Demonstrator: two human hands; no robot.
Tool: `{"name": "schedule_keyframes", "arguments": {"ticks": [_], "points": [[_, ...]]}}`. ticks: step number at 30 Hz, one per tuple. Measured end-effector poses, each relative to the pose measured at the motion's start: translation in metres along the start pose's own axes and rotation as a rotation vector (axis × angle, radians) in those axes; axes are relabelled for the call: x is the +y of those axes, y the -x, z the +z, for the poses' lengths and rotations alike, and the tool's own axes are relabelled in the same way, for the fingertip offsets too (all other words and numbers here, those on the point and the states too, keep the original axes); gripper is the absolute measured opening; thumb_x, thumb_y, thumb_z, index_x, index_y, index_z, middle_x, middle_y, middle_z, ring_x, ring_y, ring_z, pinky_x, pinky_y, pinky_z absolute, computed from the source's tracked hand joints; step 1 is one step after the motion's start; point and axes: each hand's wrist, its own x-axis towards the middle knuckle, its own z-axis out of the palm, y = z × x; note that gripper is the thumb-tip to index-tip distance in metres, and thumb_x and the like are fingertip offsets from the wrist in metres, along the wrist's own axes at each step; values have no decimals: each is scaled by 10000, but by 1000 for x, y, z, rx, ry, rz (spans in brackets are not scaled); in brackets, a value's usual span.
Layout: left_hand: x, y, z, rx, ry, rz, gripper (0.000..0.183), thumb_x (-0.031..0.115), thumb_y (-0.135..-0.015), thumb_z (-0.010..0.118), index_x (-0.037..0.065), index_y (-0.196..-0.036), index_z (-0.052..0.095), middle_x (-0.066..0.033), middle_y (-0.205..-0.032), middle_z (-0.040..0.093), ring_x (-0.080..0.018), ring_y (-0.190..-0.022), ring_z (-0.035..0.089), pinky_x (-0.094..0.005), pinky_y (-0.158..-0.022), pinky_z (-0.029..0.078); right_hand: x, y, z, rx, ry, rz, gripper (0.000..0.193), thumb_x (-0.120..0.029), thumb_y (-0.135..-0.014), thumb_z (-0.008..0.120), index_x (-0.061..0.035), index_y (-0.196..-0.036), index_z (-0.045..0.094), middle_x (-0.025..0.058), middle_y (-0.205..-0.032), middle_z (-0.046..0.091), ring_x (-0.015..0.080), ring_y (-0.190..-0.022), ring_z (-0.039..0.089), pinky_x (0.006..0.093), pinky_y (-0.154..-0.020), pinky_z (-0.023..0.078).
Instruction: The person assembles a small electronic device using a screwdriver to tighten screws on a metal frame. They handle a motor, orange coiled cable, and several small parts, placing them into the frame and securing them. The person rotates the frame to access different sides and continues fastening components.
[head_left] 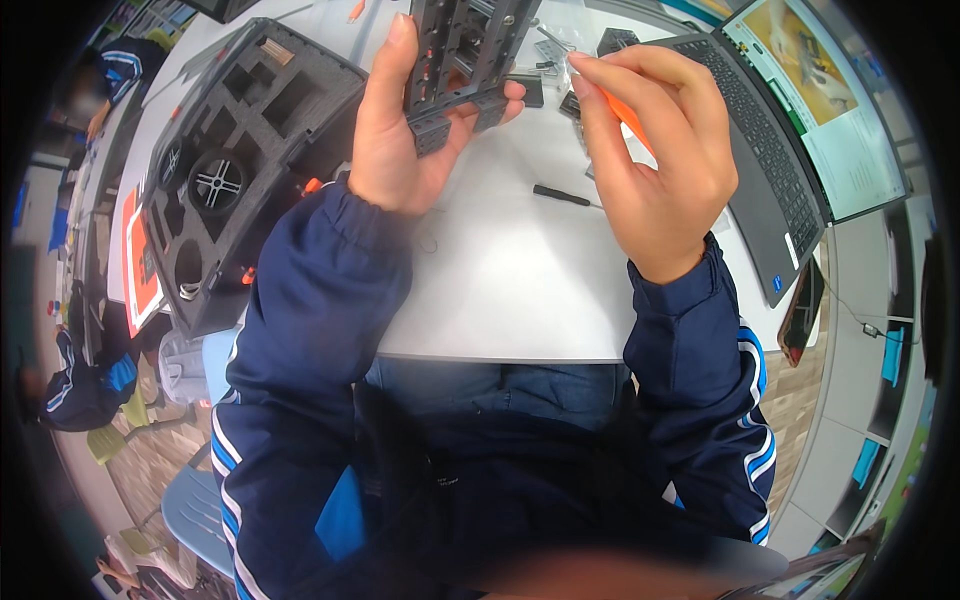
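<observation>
My left hand [390,130] grips a black frame [465,60] of perforated beams and plates, raised above the white table and partly cut off by the top edge. At the right, my right hand [665,150] is closed, thumb and fingertips together, on what looks like a screwdriver. Its orange handle [625,115] shows between thumb and fingers, and a thin dark shaft [553,38] points toward the frame. The fingers hide the part between. On the table below the hands lies a small black-handled screwdriver [562,195].
To the left stands an open black case [335,75] with foam cutouts and a spoked wheel [216,182]. An open laptop [765,150] is at the right, a phone [800,312] beside it. Small dark parts and clear bags [550,58] lie behind my hands.
</observation>
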Motion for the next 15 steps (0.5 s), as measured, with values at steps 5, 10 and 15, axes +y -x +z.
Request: {"name": "schedule_keyframes", "arguments": {"ticks": [5, 10, 15], "points": [[-2, -2, -9, -69, 78, -7, 598, 634, -965, 366, 96, -976, 625, -209, -1178, 625, -365, -1013, 637, -491, -910, 517, -3, 1, -2, 7, -44, 91, 247, 60, -729, 762, -53, -948, 748, 52, -917, 654, 162, -794, 644, 252, -691, 522], [-4, -3, -12, -83, 84, 1, 616, 630, -969, 356, 78, -1051, 619, -205, -1175, 622, -353, -1017, 640, -479, -907, 520, -2, 1, -3, 1, -38, 90, 235, 55, -729, 765, -48, -939, 747, 54, -912, 660, 164, -795, 649, 255, -705, 520], [-6, 0, -5, -15, -81, 33, 692, 631, -972, 336, 33, -1244, 552, -197, -1161, 623, -317, -1015, 643, -449, -901, 524, 0, 0, -2, 18, -3, 56, 235, 60, -717, 766, -42, -926, 735, 46, -906, 640, 153, -731, 654, 242, -639, 524]]}}
